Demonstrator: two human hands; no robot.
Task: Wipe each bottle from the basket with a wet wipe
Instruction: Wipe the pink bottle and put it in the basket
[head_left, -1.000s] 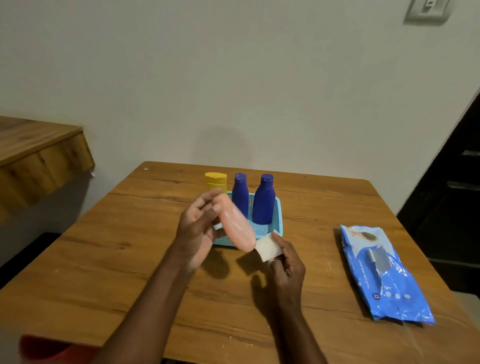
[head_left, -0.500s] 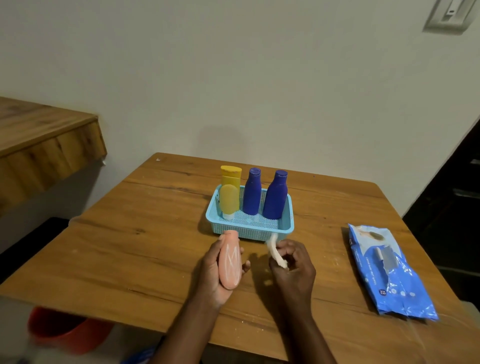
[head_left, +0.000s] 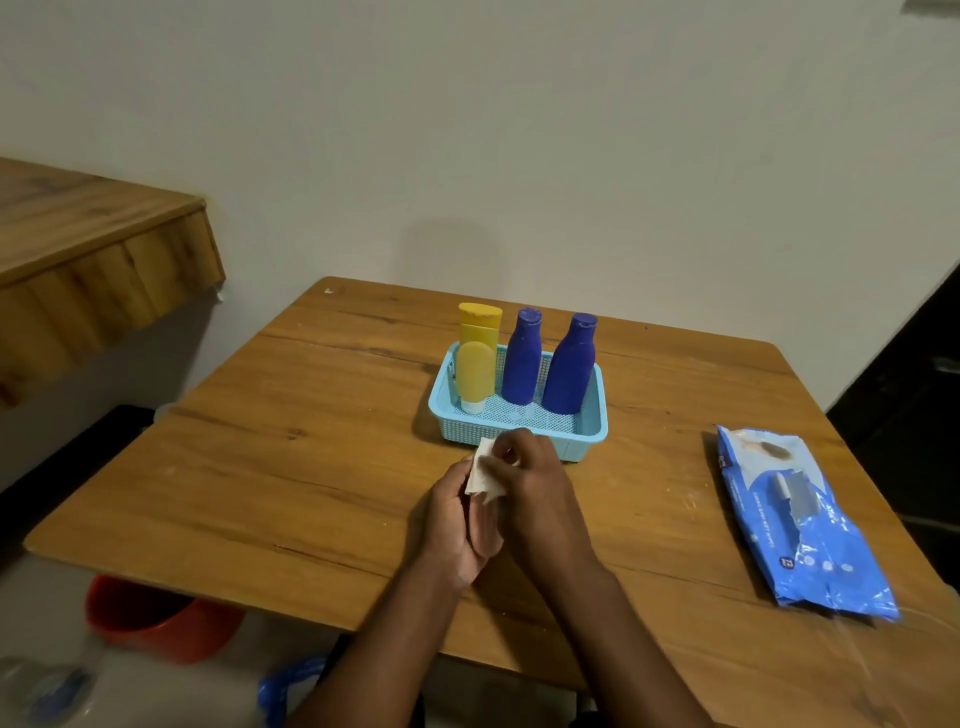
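Note:
Just in front of the light blue basket (head_left: 589, 434) my two hands meet over the wooden table (head_left: 270, 467). My left hand (head_left: 449, 525) curls around the pink bottle (head_left: 482, 522), of which only a sliver shows between the hands. My right hand (head_left: 537, 483) pinches a folded white wet wipe (head_left: 483, 475) against the top of that bottle. A yellow tube (head_left: 475, 364) on its cap and two dark blue bottles (head_left: 522, 364) (head_left: 571, 369) stand upright in the basket.
A blue pack of wet wipes (head_left: 800, 519) lies on the table's right side. Below the near left edge stands a red bucket (head_left: 150, 618). A wooden shelf (head_left: 78, 260) juts out at the left, and a wall is close behind the table.
My right hand has brought the wipe leftward onto the pink bottle. My left hand has turned the bottle so that both hands now cover most of it.

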